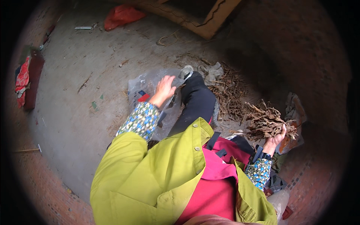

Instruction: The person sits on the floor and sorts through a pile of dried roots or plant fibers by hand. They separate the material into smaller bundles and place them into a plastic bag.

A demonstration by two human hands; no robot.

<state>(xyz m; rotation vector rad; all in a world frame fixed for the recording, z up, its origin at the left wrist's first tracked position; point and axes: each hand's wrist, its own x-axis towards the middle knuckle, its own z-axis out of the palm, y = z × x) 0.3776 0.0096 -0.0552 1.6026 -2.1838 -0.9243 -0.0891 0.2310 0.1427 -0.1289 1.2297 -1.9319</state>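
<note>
My right hand (275,139) grips a thick bundle of dried brown roots or stems (267,121) beside my knee. At the other side my left hand (165,88) reaches over a clear plastic bag (140,81) with printed marks; its fingers are extended near the bag's upper edge, and whether they touch the film cannot be told. The bag lies on the floor against my leg in dark trousers (197,98). Beyond that leg a loose heap of the same dried roots or stems (232,97) covers the floor, with a crumpled translucent plastic bag (214,73) at its edge.
A wooden frame (194,25) stands at the top, near a red plastic bag (121,17) and a loose cord (168,42). A dark red box (35,78) with red cloth is at the far left. A crumpled sack (294,112) lies beyond my right hand, near a brick wall (312,56).
</note>
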